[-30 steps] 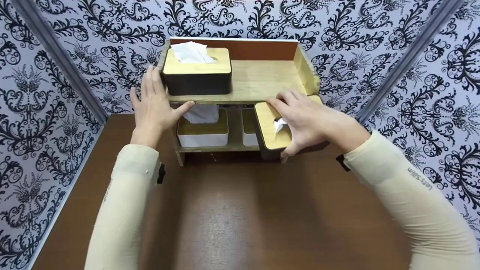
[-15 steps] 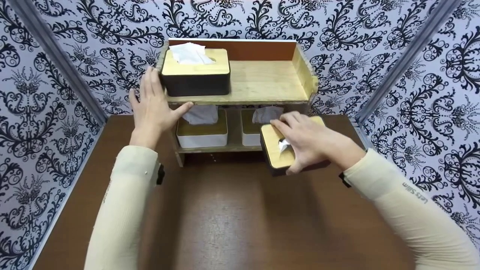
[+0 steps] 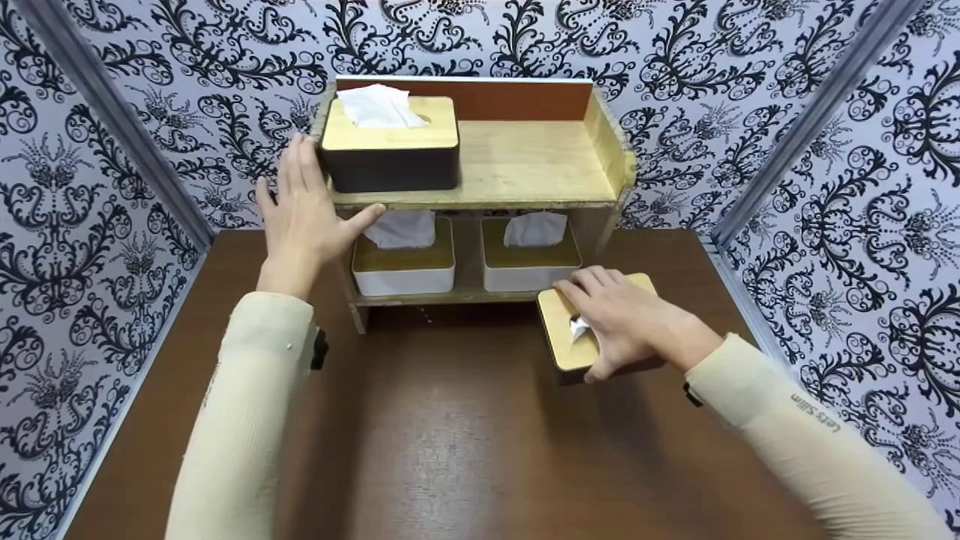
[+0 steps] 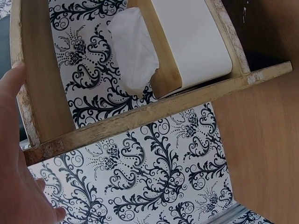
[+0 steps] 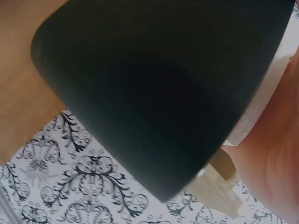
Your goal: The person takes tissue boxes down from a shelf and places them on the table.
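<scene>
My right hand (image 3: 622, 319) grips a black tissue box (image 3: 562, 330) with a light wooden lid, from above across the lid. A bit of white tissue shows at its slot, and its dark side (image 5: 154, 93) fills the right wrist view. The box is in front of the shelf's right end, over the table. My left hand (image 3: 300, 217) rests on the left side of the wooden shelf (image 3: 532, 161), fingers extended along the side and thumb at the front edge. Beside those fingers, a second black tissue box (image 3: 394, 169) stands on the top board.
Two white tissue boxes with wooden lids stand on the lower board, the left white box (image 3: 405, 281) and the right white box (image 3: 529, 279). The brown table (image 3: 442, 435) extends in front. Patterned walls (image 3: 750, 90) enclose the back and sides.
My right hand has brought the black tissue box down and toward me from the shelf's right front edge, uncovering the right white box. The left hand has stayed in place.
</scene>
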`<state>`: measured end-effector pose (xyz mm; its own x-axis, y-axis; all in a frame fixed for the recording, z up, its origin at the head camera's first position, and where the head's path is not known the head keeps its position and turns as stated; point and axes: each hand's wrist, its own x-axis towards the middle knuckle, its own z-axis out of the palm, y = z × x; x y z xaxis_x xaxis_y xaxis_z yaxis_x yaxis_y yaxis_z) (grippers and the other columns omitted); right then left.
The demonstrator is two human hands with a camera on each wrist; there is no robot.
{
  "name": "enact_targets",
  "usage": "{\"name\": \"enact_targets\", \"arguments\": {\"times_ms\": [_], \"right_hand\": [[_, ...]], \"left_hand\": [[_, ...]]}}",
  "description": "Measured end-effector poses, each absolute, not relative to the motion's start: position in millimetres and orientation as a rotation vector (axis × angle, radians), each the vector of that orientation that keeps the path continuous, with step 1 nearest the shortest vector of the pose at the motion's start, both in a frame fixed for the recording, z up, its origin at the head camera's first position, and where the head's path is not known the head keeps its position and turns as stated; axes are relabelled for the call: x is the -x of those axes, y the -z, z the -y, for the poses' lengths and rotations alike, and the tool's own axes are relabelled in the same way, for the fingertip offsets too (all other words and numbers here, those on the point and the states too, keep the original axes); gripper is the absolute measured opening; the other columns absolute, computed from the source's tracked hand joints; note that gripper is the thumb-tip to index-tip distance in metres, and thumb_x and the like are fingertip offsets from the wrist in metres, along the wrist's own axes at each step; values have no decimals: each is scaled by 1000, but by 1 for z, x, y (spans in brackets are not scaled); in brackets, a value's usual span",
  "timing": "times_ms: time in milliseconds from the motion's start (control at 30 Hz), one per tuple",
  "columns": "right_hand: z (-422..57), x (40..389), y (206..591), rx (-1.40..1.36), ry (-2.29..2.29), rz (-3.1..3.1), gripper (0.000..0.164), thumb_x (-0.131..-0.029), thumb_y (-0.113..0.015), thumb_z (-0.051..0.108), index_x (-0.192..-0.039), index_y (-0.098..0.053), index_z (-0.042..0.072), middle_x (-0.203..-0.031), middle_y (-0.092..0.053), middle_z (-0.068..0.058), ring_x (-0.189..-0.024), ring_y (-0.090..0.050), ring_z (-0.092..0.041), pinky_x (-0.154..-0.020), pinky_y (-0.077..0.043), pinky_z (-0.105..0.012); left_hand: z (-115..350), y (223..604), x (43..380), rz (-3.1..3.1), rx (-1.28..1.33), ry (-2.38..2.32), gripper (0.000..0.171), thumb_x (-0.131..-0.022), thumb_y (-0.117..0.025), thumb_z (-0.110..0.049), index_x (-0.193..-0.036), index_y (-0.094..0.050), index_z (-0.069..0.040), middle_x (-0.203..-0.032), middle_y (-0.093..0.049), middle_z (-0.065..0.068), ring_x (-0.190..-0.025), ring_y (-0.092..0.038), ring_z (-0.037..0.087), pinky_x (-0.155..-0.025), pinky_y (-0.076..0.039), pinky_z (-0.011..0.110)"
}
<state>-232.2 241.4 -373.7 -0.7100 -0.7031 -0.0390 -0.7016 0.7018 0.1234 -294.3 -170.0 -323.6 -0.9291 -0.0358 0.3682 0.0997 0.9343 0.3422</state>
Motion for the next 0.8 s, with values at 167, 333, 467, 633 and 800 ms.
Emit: {"name": "enact_targets", "arguments": {"times_ms": [167, 333, 467, 633, 800], "right_hand": [[-248, 230, 391, -1183, 247, 2898, 134, -40, -78, 73, -145, -36, 0, -132, -49, -21, -122, -45, -37, -105, -40, -50], [-258, 229, 409, -1175, 268, 2917, 132, -41, -78, 73, -144, -37, 1, -132, -51, -19, -122, -47, -37, -102, -42, -51], [-266, 229, 422, -1168, 282, 2913, 131, -40, -78, 72, -143, -38, 2, -132, -51, -18, -122, -47, -36, -100, -42, -51], [-280, 232, 438, -1141, 289, 2904, 131, -40, -79, 71, -142, -38, 1, -131, -52, -19, -122, -48, -36, -98, -43, -52], [-297, 236, 453, -1118, 270, 2902, 130, -39, -81, 69, -142, -38, 1, -131, -52, -19, -122, -50, -36, -97, -44, -53]], "left_hand": [[170, 324, 294, 2712, 46, 514, 122, -75, -59, -77, -156, 7, -14, -165, 11, 6, -154, 0, 27, -119, 2, 65], [170, 323, 294, 2718, 44, 507, 123, -75, -58, -78, -156, 8, -14, -165, 12, 7, -153, 0, 28, -119, 2, 65], [170, 323, 294, 2722, 39, 509, 123, -75, -58, -79, -156, 9, -15, -165, 13, 6, -153, 0, 27, -119, 2, 65], [170, 323, 294, 2726, 34, 521, 124, -75, -59, -78, -156, 10, -16, -165, 13, 5, -153, 0, 27, -120, 3, 64], [169, 322, 294, 2731, 31, 524, 124, -75, -59, -78, -156, 10, -16, -165, 14, 5, -153, 1, 27, -120, 3, 64]]}}
